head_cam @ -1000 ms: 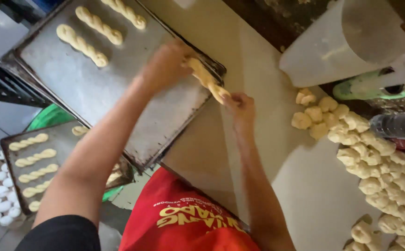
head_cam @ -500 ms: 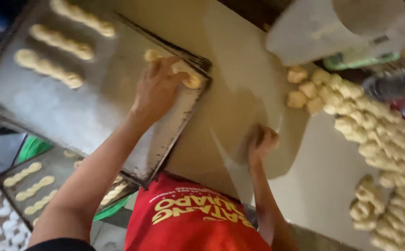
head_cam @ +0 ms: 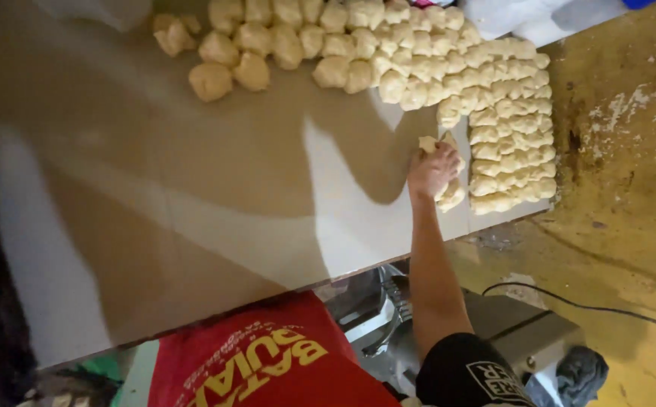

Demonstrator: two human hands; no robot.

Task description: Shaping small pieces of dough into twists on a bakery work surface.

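Observation:
My right hand (head_cam: 433, 169) reaches across a pale smooth worktable (head_cam: 192, 218) and closes on a small lump of dough (head_cam: 427, 143) at the near edge of a large pile. The pile holds several pale dough pieces (head_cam: 501, 113), set in rows toward the table's right end, with looser lumps (head_cam: 226, 53) at the far left of it. My left hand is out of view; only a dark blurred edge of an arm shows at the frame's left border.
A yellowish stained floor (head_cam: 629, 188) lies right of the table, with a black cable (head_cam: 569, 305) across it. Metal gear (head_cam: 377, 316) sits under the table's near edge. My red apron (head_cam: 267, 369) fills the bottom.
The view has swung right, away from the baking tray with shaped dough twists. My right hand has moved from the bare tabletop to the dough pile. My left hand, formerly at the tray, has left the frame.

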